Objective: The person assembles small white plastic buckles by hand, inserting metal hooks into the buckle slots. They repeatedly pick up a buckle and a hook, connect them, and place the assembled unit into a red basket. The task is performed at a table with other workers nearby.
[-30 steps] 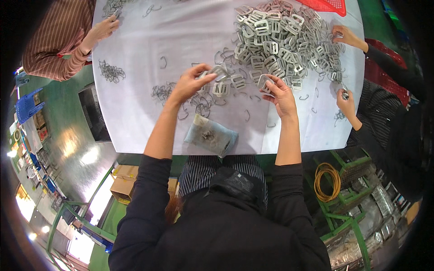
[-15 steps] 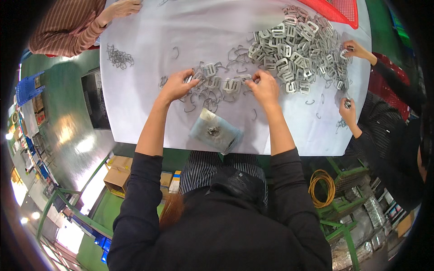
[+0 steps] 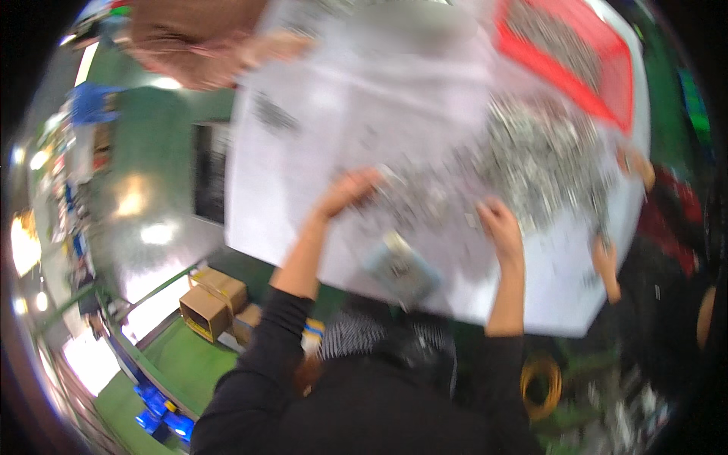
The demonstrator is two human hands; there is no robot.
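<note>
The picture is blurred by motion. My left hand (image 3: pixel 350 191) rests on the white table sheet (image 3: pixel 318 129) among small grey metal pieces (image 3: pixel 425 201). My right hand (image 3: pixel 499 227) lies at the near edge of a big heap of grey metal buckles (image 3: pixel 538 152). Whether either hand holds a piece is lost in the blur. A small clear bag of parts (image 3: pixel 398 265) sits on the sheet between my forearms, close to my body.
A red tray (image 3: pixel 584 53) stands at the far right of the table. Another person's hands (image 3: pixel 607 262) work at the right edge, and a person in a striped sleeve (image 3: pixel 189 38) reaches in at the far left. Cardboard boxes (image 3: pixel 212 299) sit on the green floor below left.
The view has swung and tilted, and the picture has gone blurry. Both my hands stay on the sheet by the metal pieces, now a little further apart.
</note>
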